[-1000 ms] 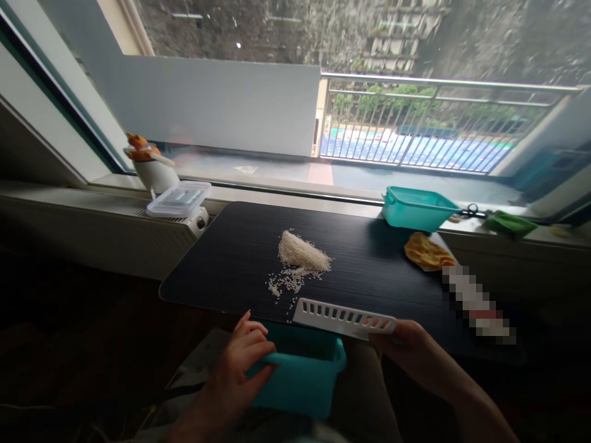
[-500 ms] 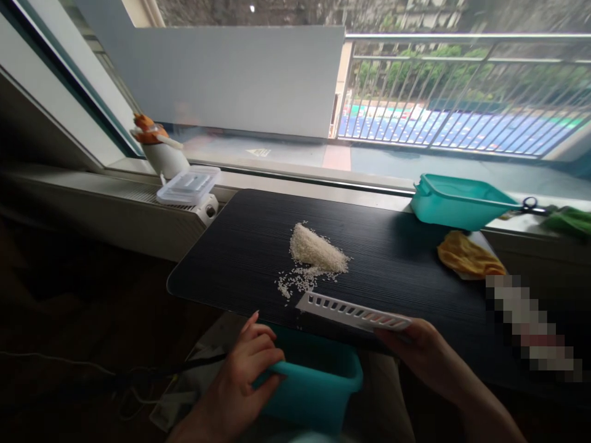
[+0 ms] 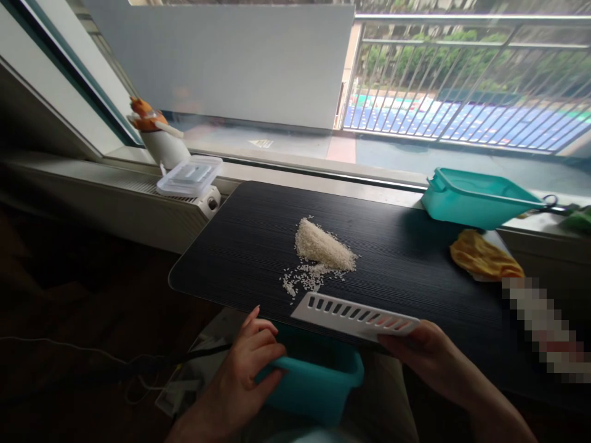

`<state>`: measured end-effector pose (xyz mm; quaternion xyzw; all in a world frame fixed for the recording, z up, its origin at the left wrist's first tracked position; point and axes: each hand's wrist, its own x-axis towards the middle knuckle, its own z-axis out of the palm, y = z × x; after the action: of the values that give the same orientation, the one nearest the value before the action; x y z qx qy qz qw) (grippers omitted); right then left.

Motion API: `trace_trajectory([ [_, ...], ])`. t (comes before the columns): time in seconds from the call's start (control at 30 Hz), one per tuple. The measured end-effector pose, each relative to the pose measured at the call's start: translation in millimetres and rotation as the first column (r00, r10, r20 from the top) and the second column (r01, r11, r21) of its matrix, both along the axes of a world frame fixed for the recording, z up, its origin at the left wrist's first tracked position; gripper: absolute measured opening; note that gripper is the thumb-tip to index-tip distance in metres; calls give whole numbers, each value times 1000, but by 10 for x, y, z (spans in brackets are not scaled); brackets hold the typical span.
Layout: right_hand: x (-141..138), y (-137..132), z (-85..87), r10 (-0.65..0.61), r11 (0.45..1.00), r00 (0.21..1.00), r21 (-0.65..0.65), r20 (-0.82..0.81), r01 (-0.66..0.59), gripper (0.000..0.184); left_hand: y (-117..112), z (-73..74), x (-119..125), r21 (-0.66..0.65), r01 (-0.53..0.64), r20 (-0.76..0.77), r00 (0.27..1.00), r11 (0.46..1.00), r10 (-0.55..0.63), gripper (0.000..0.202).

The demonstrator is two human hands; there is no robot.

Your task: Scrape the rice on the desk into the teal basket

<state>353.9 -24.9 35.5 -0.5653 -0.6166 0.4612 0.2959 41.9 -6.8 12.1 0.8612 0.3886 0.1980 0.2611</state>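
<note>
A heap of white rice [image 3: 323, 249] lies on a black tabletop [image 3: 397, 271], with loose grains scattered toward me. My right hand [image 3: 422, 357] is closed on the end of a white slotted plastic strip [image 3: 353, 315], which lies flat at the table's near edge, just short of the grains. My left hand [image 3: 247, 360] grips the rim of a teal plastic tub [image 3: 314, 381] held below the table's front edge.
A second teal tub [image 3: 475, 197] stands at the back right by the window sill, with a yellow cloth [image 3: 484, 261] in front of it. On the left of the sill are a clear lidded box [image 3: 189, 175] and a white-and-orange figurine [image 3: 154, 132]. Scissors [image 3: 547, 202] lie far right.
The view has shifted a little down and left. The slotted strip has edged slightly toward the loose grains. My left hand stays on the tub below the edge.
</note>
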Motion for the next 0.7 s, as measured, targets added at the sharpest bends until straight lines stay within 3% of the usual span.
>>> trace_trajectory([
  [0.1, -52, 132, -56, -72, 996, 997, 49, -41, 74, 25, 11, 8, -21, 10, -17, -10, 1000, 1000, 17, 15],
  [0.27, -97, 275, -146, -49, 997, 999, 64, -24, 50, 29, 30, 9, -68, 19, -31, -27, 999, 999, 32, 16],
  [0.43, -91, 239, -123, 12, 999, 1000, 35, -22, -11, 27, 58, -30, -121, 29, -27, -24, 999, 999, 28, 15],
  [0.6, -74, 208, -181, -84, 996, 993, 24, -88, 87, 28, 80, -47, -152, 37, -27, -27, 999, 999, 28, 16],
  [0.7, -96, 182, -167, -43, 999, 995, -15, -92, 42, 26, 83, -43, -178, 37, -25, -32, 999, 999, 26, 15],
])
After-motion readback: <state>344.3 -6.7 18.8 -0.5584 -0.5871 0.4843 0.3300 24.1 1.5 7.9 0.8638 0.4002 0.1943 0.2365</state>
